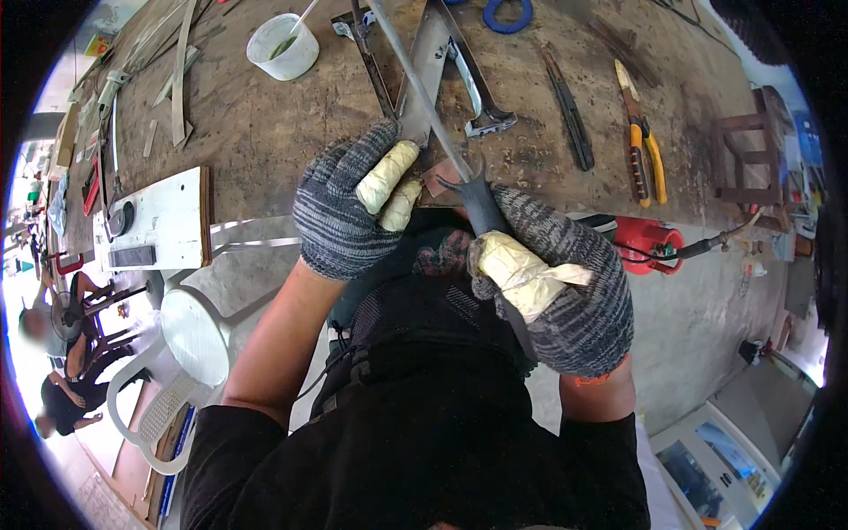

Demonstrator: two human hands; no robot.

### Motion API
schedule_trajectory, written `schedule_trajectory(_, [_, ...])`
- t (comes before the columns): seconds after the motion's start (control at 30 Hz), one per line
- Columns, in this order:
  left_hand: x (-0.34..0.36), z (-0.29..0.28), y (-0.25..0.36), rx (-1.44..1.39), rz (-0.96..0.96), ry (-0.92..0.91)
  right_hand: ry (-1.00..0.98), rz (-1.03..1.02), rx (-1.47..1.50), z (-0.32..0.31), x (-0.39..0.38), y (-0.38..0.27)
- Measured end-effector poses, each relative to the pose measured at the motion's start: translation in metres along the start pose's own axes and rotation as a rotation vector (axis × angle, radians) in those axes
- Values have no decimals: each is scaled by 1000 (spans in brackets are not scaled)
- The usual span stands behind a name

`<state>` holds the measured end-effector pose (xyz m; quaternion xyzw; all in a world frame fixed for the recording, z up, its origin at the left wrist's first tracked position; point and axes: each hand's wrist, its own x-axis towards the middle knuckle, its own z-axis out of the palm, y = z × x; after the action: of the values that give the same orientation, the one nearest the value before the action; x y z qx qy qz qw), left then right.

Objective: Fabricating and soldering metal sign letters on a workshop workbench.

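My left hand (349, 199), in a grey striped knit glove with cream wrapping on two fingers, has its fingers curled at the lower end of an angled steel piece (430, 66) lying at the bench's front. My right hand (565, 283), gloved alike with a thick cream wrap, is closed on a dark tool handle (481, 203) with small prongs. From it a long grey rod (424, 102) extends up across the steel. A small reddish piece (439, 178) lies between my hands. A second dark steel bar (371, 71) lies left of the angled piece.
The worn wooden bench (238, 124) holds a white cup (283, 49), blue ring (508, 13), dark tool (570, 106), yellow-handled pliers (640, 150) and white board (159, 221). Below are a plastic chair (190, 344) and red bucket (645, 234). People (71, 389) sit at far left.
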<state>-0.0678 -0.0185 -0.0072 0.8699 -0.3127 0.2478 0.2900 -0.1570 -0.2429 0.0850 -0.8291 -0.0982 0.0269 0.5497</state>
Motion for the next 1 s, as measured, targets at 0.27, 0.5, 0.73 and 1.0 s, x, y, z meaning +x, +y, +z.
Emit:
schedule_trajectory(0.27, [0, -1, -3, -63, 9, -8, -7, -77, -163, 10, 6, -14])
schedule_trajectory(0.5, [-1, -3, 0, -13, 10, -27, -3, 399, 583, 11, -2, -8])
schedule_trajectory(0.73, [-3, -1, 0, -28, 0, -41, 2, 398, 580, 17, -1, -1])
schedule_trajectory(1.0, [-2, 0, -2, -40, 1, -36, -29, 346, 392, 12, -1, 6])
